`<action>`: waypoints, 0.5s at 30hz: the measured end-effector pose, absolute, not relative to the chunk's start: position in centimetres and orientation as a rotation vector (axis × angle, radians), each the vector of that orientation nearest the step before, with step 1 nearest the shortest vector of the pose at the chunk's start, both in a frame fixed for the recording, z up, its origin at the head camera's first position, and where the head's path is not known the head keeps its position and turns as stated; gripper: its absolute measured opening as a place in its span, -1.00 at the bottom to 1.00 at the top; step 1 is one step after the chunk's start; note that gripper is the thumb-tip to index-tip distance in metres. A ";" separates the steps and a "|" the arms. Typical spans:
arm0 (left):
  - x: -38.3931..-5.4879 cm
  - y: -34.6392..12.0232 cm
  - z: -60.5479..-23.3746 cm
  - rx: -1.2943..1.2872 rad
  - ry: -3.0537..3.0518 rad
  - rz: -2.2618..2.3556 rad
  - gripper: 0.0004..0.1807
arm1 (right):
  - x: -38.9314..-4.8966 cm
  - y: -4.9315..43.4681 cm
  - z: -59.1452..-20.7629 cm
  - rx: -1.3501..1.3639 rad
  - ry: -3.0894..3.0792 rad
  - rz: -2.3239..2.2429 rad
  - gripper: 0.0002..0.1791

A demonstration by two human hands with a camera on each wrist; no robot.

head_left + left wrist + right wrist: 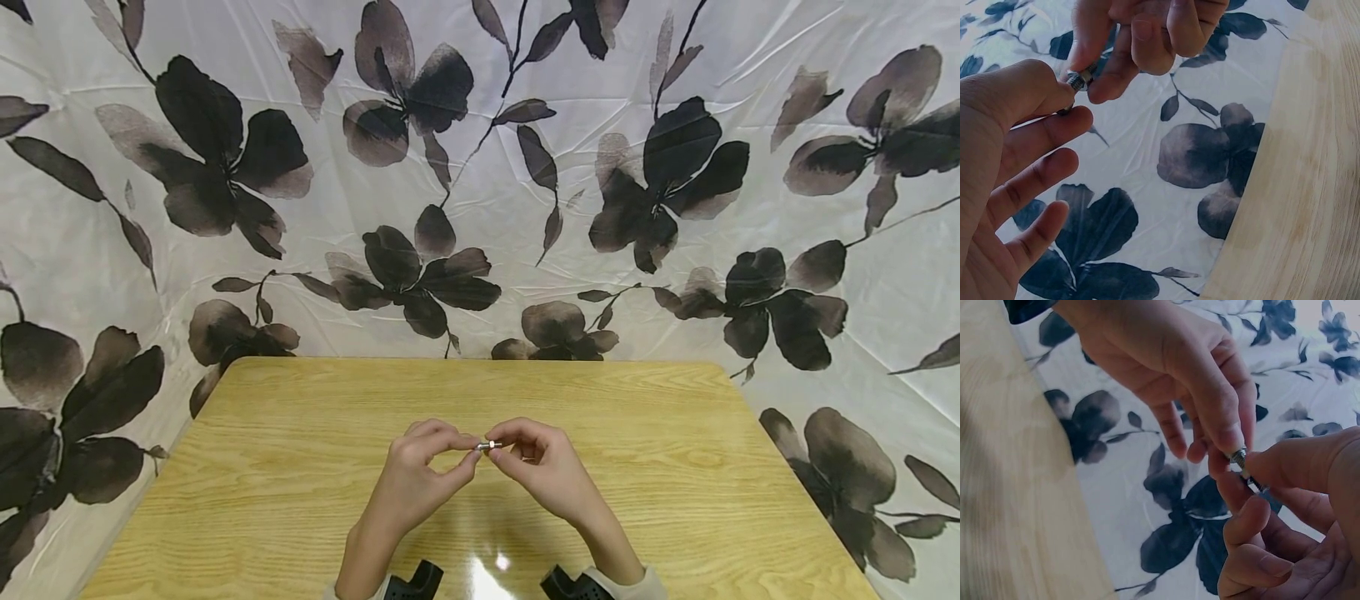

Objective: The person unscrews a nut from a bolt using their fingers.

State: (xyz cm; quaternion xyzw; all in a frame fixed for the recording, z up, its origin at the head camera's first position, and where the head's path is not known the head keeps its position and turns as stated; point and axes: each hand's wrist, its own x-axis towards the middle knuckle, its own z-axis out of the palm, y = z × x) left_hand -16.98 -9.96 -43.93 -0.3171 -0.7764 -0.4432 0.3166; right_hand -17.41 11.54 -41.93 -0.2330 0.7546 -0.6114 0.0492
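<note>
L hand (422, 473) & R hand (546, 468) each pinch one end of a small threaded metal bolt (483, 447) btwn thumb & fingertips, over the wood-grain table (300, 417), prob. so either end can be steadied or turned. Fingertips hide both bolt ends; nut-like collar (492, 445) too tiny to ID, thread engagement unclear.

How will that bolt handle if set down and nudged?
Probably stiff: the bolt looks like threaded metal. Likely easy to fumble, being small and shiny, with only fingertips of the left hand and right hand pinching it. On the flat table it may roll, since its shank looks round, though the wider part could make it veer.
</note>
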 end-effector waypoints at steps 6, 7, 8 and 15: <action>-17.0 -10.0 -44.0 -0.837 -2.044 -1.154 -0.74 | -17.4 11.6 -42.0 -0.721 2.320 -1.889 -0.82; -17.0 -10.0 -43.9 -0.834 -2.049 -1.153 -0.75 | -17.4 11.6 -42.0 -0.716 2.321 -1.899 -0.81; -17.0 -10.0 -44.0 -0.834 -2.050 -1.150 -0.75 | -17.4 11.6 -42.0 -0.711 2.317 -1.913 -0.80; -17.0 -9.9 -44.0 -0.827 -2.042 -1.139 -0.74 | -17.5 11.6 -41.9 -0.585 2.317 -1.937 -0.79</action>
